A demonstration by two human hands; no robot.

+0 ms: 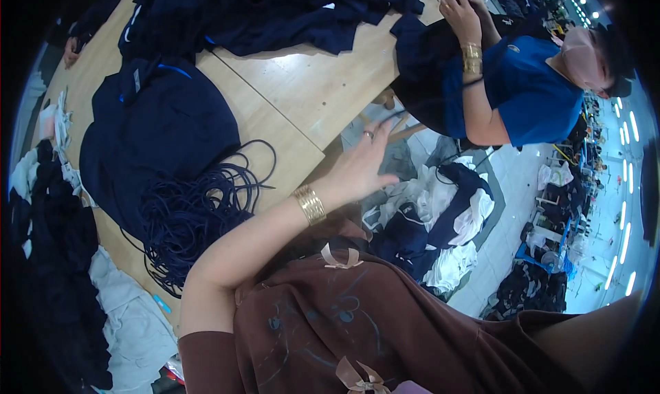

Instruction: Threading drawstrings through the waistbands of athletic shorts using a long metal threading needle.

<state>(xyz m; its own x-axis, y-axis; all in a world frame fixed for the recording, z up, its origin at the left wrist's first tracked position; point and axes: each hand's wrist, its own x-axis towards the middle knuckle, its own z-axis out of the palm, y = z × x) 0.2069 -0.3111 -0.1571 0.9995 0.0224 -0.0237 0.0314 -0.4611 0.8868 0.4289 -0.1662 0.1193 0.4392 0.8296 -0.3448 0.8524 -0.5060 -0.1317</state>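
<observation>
My left hand (pixel 361 163), with a ring and a gold bangle at the wrist, reaches past the table corner. Its thumb stands apart from the fingers. A dark, blurred cord (pixel 440 95) runs from its fingertips up to the right, seemingly gripped between the fingers. My right hand lies outside the picture; only part of that arm shows at the lower right. Left of my forearm, a tangled heap of navy cords (pixel 196 219) lies on the table, against a navy garment (pixel 165 122) with bright blue trim.
More navy garments (pixel 275 16) cover the far side of the wooden table (pixel 289 84). A co-worker in a blue shirt (pixel 529 84) handles dark cloth at the right. Dark and white clothes (pixel 433 215) lie heaped below the table corner. White cloth (pixel 130 318) lies along the left edge.
</observation>
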